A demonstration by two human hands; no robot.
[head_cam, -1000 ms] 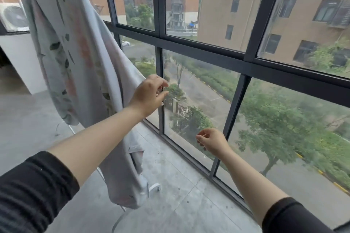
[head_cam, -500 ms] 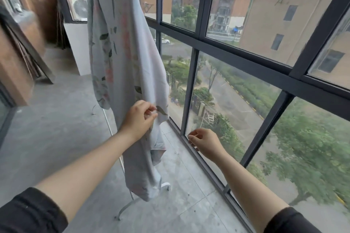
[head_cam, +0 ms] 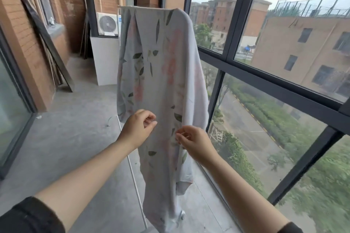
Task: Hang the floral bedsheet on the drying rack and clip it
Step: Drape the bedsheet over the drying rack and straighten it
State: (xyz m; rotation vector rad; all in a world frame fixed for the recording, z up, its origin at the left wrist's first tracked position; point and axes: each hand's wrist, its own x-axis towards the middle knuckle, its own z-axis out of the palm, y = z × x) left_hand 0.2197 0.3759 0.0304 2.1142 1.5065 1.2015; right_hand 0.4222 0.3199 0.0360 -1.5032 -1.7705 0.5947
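The floral bedsheet (head_cam: 159, 73), pale with green leaves and pink flowers, hangs bunched over the top bar of the white drying rack (head_cam: 133, 173) and falls almost to the floor. My left hand (head_cam: 139, 130) is in front of the sheet's middle with its fingers curled and thumb near the index finger; whether it holds any fabric is unclear. My right hand (head_cam: 194, 143) pinches a fold of the sheet near its right edge. No clip is visible.
Tall dark-framed windows (head_cam: 216, 98) run along the right, close behind the rack. A white cabinet with an air-conditioner unit (head_cam: 108, 24) stands at the back. A dark frame (head_cam: 47, 43) leans on the brick wall at left. The floor is grey concrete.
The view has swung left, so the sheet is now centred. My right hand has moved from the window side onto the sheet. My left hand has shifted toward the sheet's middle.
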